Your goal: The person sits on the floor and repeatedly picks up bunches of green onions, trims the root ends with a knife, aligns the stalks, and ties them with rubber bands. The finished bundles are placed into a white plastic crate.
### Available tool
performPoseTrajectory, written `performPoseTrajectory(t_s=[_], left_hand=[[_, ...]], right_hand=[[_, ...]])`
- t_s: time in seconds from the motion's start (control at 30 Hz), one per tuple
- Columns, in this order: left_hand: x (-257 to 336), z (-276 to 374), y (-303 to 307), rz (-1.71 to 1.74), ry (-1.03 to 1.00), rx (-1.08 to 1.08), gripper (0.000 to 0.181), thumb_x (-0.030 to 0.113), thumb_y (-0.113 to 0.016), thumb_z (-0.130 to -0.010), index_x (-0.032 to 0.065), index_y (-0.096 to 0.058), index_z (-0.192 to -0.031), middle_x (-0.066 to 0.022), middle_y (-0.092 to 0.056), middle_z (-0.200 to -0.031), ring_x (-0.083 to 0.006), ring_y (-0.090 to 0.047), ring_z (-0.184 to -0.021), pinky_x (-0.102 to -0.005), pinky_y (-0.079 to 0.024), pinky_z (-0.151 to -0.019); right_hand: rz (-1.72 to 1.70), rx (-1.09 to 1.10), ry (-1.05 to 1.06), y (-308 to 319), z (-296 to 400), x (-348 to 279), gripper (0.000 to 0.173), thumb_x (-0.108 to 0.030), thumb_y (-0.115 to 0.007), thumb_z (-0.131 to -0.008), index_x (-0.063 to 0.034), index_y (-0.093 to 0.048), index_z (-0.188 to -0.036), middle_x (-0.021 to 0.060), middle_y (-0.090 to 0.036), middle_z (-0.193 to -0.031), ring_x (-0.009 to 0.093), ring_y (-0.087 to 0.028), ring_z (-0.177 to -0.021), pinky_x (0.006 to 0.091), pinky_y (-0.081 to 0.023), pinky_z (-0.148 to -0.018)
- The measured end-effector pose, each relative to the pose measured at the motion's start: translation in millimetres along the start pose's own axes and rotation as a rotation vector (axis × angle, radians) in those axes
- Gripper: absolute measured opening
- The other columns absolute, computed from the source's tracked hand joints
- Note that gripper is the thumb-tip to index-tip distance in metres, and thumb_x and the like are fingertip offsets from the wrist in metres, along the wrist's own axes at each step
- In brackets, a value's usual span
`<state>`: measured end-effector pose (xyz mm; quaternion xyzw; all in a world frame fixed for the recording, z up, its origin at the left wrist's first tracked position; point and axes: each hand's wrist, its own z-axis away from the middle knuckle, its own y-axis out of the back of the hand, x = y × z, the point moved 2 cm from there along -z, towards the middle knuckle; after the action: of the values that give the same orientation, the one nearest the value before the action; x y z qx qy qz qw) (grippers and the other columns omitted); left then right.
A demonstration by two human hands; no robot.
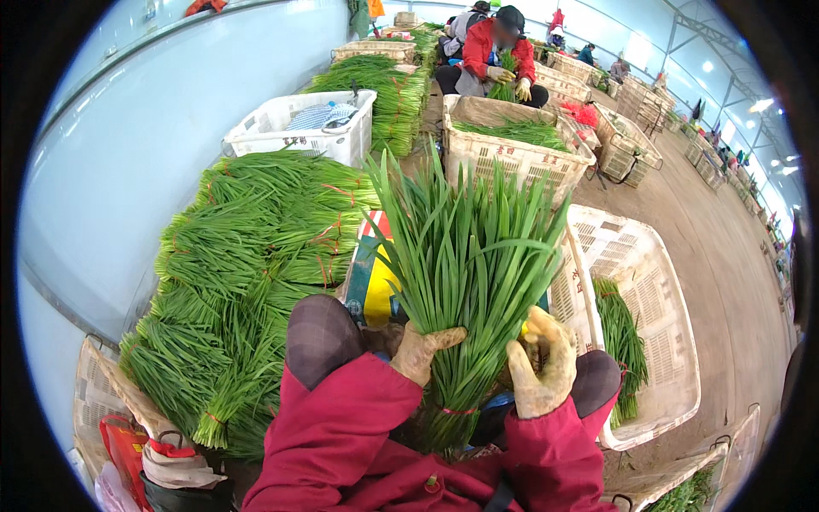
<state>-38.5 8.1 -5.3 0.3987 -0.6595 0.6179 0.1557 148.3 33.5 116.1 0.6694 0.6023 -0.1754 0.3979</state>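
A large bunch of garlic chives stands upright between my knees, its leaves fanning out at the top. Round its lower part runs a red band. My left hand, in a stained glove, grips the bunch from the left with the thumb across the front. On the other side my right hand, also gloved, is beside the leaves with thumb and fingers apart and nothing held. Behind the bunch, a printed package or sack in yellow, green and red is partly hidden.
Banded chive bundles are piled along the wall to my left. At my right, a plastic crate holds a bundle of chives. Ahead are a white crate, another crate with chives, and a co-worker handling chives.
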Motion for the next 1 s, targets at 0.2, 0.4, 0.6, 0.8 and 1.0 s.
performPoseTrajectory(t_s=[0.2, 0.4, 0.6, 0.8, 1.0], left_hand=[[6.2, 10.3, -27.3, -0.058, 0.167, 0.158, 0.046, -0.004, -0.076, -0.075, 0.0037, -0.060, -0.118, -0.0040, -0.066, -0.108, -0.0158, -0.064, -0.095, -0.0308, -0.054, -0.081], [7.0, 8.1, -35.5, -0.146, 0.179, 0.105, 0.055, 0.002, -0.082, -0.069, 0.0066, -0.060, -0.119, -0.0013, -0.066, -0.108, -0.0151, -0.064, -0.094, -0.0316, -0.053, -0.082], [3.4, 10.3, -33.1, -0.131, 0.169, 0.108, 0.047, -0.004, -0.078, -0.072, 0.0039, -0.062, -0.115, -0.0020, -0.066, -0.105, -0.0132, -0.063, -0.091, -0.0287, -0.053, -0.080], [12.2, 8.4, -38.6, -0.166, 0.142, 0.115, 0.053, 0.000, -0.081, -0.069, 0.0080, -0.062, -0.118, -0.0005, -0.066, -0.109, -0.0144, -0.062, -0.097, -0.0307, -0.051, -0.083], [7.1, 8.0, -22.6, -0.156, 0.167, 0.100, 0.047, 0.004, -0.080, -0.070, 0.0060, -0.063, -0.114, -0.0039, -0.067, -0.107, -0.0161, -0.064, -0.096, -0.0328, -0.052, -0.083]], right_hand=[[0.407, -0.073, 0.298, -20.0, -68.9, -28.7, 0.048, -0.009, -0.074, -0.069, -0.0141, -0.064, -0.115, 0.0084, -0.062, -0.101, 0.029, -0.057, -0.096, 0.0409, -0.041, -0.085], [0.542, -0.205, 0.180, -28.3, -100.3, 1.1, 0.028, -0.019, -0.076, -0.067, -0.0143, -0.069, -0.093, 0.0071, -0.061, -0.088, 0.029, -0.058, -0.091, 0.0444, -0.041, -0.080], [0.549, -0.176, 0.194, -35.2, -101.3, 11.1, 0.017, -0.013, -0.075, -0.066, -0.0103, -0.062, -0.076, 0.0076, -0.059, -0.077, 0.028, -0.058, -0.075, 0.0419, -0.042, -0.074], [-0.411, -0.073, -0.320, -24.0, -82.2, 23.4, 0.009, -0.004, -0.065, -0.084, -0.0070, -0.058, -0.079, -0.0047, -0.054, -0.076, 0.005, -0.048, -0.069, 0.0208, -0.041, -0.066], [-1.226, 0.019, -0.365, 22.3, -96.1, 6.0, 0.023, -0.021, -0.061, -0.088, -0.0105, -0.049, -0.073, -0.0012, -0.043, -0.067, 0.013, -0.043, -0.062, 0.0285, -0.037, -0.064]])
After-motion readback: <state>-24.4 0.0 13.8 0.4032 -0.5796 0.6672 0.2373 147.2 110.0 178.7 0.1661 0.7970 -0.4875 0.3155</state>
